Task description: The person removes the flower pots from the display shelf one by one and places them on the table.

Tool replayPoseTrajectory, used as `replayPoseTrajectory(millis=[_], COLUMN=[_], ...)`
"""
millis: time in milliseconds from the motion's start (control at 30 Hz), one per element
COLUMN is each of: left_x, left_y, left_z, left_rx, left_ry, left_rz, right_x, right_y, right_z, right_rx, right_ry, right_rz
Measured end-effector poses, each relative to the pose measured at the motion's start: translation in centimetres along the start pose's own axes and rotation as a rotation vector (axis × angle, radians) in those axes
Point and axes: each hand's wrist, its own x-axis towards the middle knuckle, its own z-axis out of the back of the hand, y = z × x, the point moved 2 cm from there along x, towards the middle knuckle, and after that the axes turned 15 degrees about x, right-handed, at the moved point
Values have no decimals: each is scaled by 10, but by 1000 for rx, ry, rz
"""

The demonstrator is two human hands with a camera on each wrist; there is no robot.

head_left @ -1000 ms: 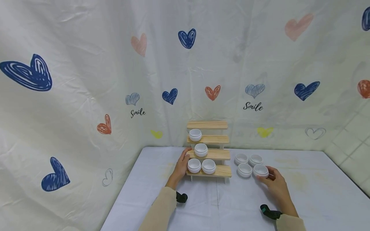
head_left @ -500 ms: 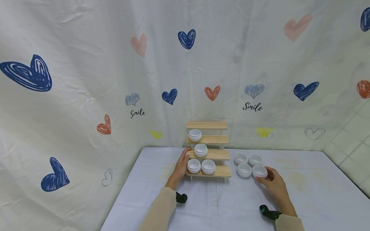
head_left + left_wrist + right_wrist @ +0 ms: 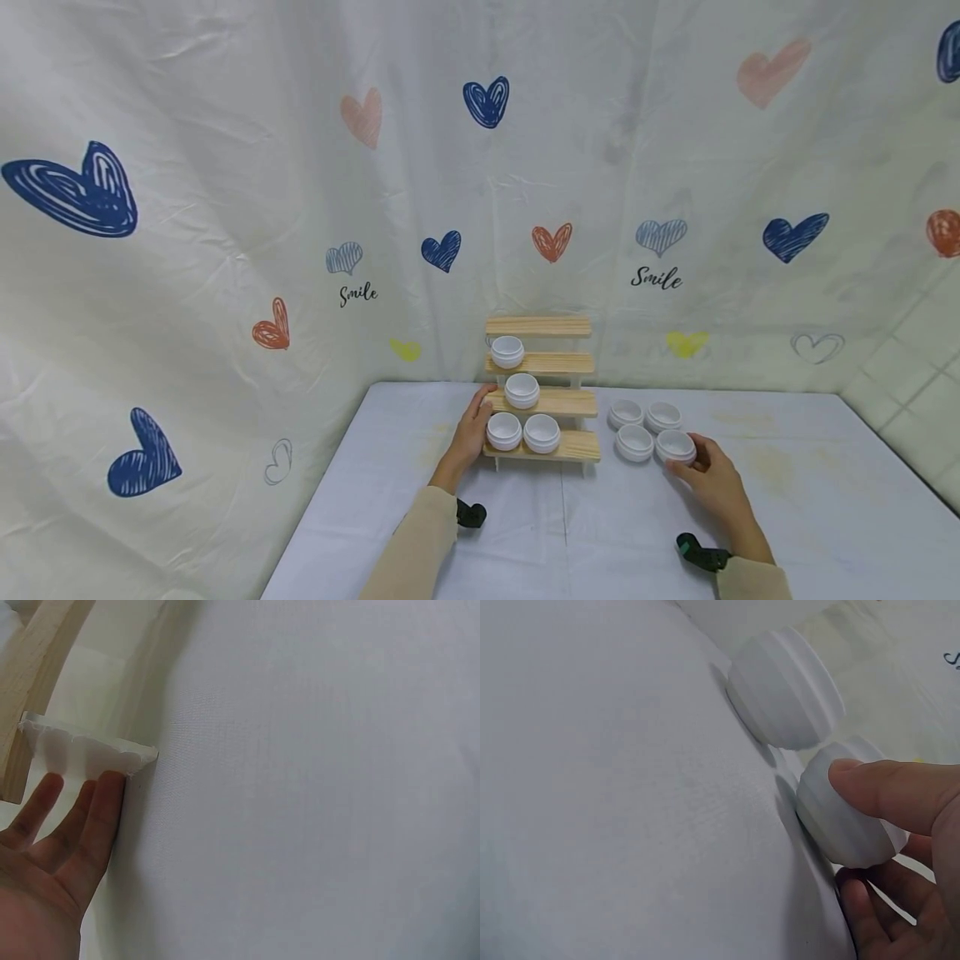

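Note:
A stepped wooden display rack (image 3: 558, 402) with pale plank shelves stands at the table's back middle. My left hand (image 3: 468, 429) rests at its left side; in the left wrist view its extended fingers (image 3: 94, 825) touch the white side support (image 3: 82, 746). Several small white bowls sit on the rack, two of them on the lowest shelf. Right of the rack, several more stand close together on the table. My right hand (image 3: 712, 475) holds the front right white bowl (image 3: 675, 447) between thumb (image 3: 885, 791) and fingers, the bowl at table level beside its neighbours.
A white cloth covers the table (image 3: 637, 533). Behind it hangs a white curtain (image 3: 585, 150) printed with hearts, close to the rack's back. Another white bowl (image 3: 634, 442) stands just left of the held one.
The bowl in my right hand has shifted very slightly left and down, nearer the other bowls. My left hand and the rack have stayed in place.

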Motion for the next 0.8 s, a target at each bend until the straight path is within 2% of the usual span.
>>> replayPoseTrajectory(millis=[333, 800], left_x=[-1, 3], left_y=[3, 11], left_z=[0, 0], left_rx=[-20, -120], left_ry=[4, 27], left_rz=[14, 34], right_x=[1, 1], right_y=[1, 4], right_z=[3, 6], right_rx=[8, 13], right_ry=[18, 57], right_rz=[-3, -35])
